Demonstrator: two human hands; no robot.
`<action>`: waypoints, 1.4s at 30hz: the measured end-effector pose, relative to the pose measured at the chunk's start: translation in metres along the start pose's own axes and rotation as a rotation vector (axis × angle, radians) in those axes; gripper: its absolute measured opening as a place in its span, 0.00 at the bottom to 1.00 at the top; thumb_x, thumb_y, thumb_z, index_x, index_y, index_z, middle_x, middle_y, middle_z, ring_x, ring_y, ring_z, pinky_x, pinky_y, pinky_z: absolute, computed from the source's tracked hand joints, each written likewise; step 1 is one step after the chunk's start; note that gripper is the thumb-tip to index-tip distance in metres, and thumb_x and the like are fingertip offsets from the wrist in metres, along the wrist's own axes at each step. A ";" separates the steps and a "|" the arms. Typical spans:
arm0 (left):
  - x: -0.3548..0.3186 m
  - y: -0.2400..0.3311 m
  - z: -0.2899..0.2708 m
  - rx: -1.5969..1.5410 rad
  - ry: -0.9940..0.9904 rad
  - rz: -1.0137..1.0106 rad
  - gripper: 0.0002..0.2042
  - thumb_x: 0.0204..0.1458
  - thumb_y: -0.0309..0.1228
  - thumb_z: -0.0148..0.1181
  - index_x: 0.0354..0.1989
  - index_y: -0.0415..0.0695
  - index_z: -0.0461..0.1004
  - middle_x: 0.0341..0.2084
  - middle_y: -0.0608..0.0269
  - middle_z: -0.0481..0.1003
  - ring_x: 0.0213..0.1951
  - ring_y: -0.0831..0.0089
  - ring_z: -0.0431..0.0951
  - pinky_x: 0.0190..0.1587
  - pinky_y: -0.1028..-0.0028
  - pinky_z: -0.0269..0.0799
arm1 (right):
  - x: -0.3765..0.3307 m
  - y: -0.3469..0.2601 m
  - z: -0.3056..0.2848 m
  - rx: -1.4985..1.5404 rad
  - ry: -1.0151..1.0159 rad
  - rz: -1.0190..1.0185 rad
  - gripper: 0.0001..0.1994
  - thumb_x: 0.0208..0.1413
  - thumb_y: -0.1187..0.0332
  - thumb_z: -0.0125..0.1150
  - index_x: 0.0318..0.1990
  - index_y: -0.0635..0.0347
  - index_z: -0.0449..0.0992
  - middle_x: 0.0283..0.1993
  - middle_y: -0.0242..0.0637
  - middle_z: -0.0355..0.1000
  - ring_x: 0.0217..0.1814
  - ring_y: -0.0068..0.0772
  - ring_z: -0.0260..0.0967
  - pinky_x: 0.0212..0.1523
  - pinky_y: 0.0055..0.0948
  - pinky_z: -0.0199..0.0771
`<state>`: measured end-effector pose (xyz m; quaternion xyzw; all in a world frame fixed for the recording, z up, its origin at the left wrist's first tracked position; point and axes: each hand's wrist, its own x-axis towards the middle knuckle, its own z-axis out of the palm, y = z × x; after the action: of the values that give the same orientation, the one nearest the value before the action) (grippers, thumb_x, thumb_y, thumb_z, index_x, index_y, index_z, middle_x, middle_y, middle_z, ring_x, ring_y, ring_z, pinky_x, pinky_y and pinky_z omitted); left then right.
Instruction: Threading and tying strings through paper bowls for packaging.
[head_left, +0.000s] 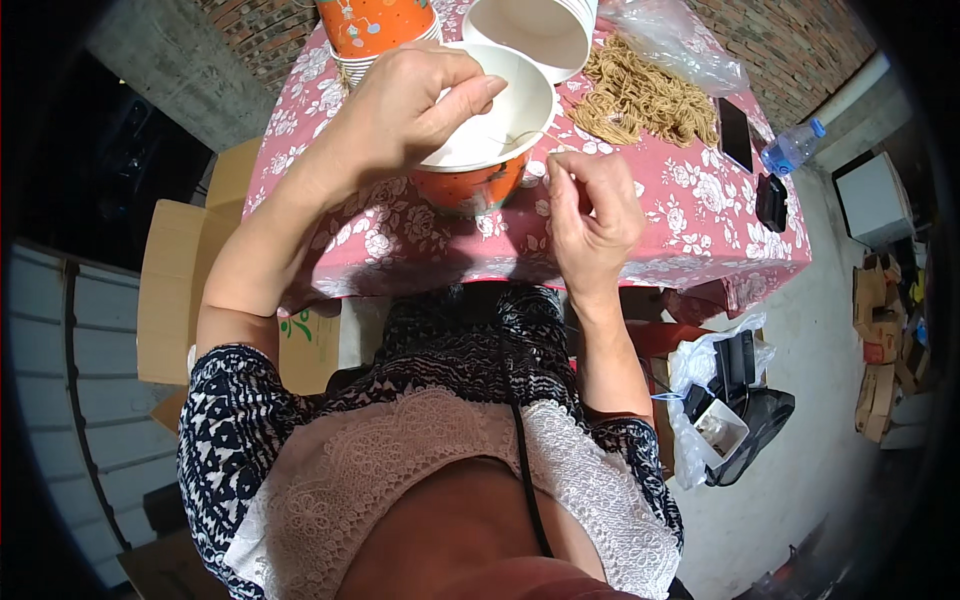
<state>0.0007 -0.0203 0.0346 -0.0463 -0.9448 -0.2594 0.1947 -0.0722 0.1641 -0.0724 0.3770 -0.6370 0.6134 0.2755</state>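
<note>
A paper tub [470, 188], orange outside and white inside, stands upright at the table's near edge. My left hand [420, 105] is closed above its left side, thumb pressed to the curled fingers; whatever it may hold is hidden. Just right of the tub, my right hand [597, 205] is closed in a pinch. A thin tan string [526, 134] shows at the tub's right rim and leads toward the right fingertips. Beyond the tub, to the right, lies a loose heap of tan strings [645, 95].
Stacked orange tubs [375, 22] stand far left; more white-lined tubs [535, 35] lie tipped beside them. A clear plastic bag [690, 50], phone [735, 133], black case [771, 202] and bottle [792, 147] line the right. A cardboard box [170, 290] sits left of the flowered tablecloth [690, 235].
</note>
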 end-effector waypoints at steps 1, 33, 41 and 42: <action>-0.001 -0.002 -0.001 -0.001 0.001 -0.004 0.14 0.59 0.33 0.54 0.28 0.34 0.75 0.24 0.60 0.74 0.32 0.69 0.74 0.44 0.70 0.69 | -0.002 -0.001 0.003 0.001 -0.032 0.008 0.05 0.49 0.81 0.66 0.33 0.62 0.79 0.23 0.34 0.65 0.21 0.23 0.61 0.21 0.24 0.60; 0.017 -0.021 0.014 -0.326 -0.508 -0.070 0.10 0.53 0.32 0.56 0.30 0.36 0.73 0.21 0.69 0.70 0.28 0.83 0.68 0.32 0.79 0.66 | 0.004 -0.014 0.007 -0.077 -0.189 -0.008 0.07 0.49 0.78 0.66 0.37 0.60 0.78 0.28 0.40 0.69 0.25 0.40 0.71 0.25 0.35 0.71; 0.007 -0.009 -0.005 -0.477 -0.267 -0.249 0.08 0.56 0.29 0.53 0.27 0.40 0.72 0.25 0.70 0.73 0.29 0.86 0.68 0.32 0.83 0.64 | 0.030 -0.013 -0.028 -0.217 -0.349 -0.126 0.16 0.49 0.78 0.65 0.47 0.57 0.76 0.33 0.40 0.71 0.29 0.42 0.73 0.27 0.36 0.72; 0.007 -0.005 -0.003 -0.551 -0.207 -0.227 0.07 0.56 0.28 0.53 0.27 0.40 0.72 0.26 0.68 0.75 0.28 0.85 0.68 0.32 0.83 0.64 | 0.033 -0.012 -0.028 -0.229 -0.353 -0.156 0.17 0.48 0.79 0.65 0.48 0.57 0.75 0.33 0.40 0.70 0.30 0.42 0.73 0.27 0.36 0.72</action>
<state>-0.0052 -0.0266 0.0374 -0.0176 -0.8530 -0.5195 0.0472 -0.0841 0.1880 -0.0361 0.4930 -0.7094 0.4386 0.2475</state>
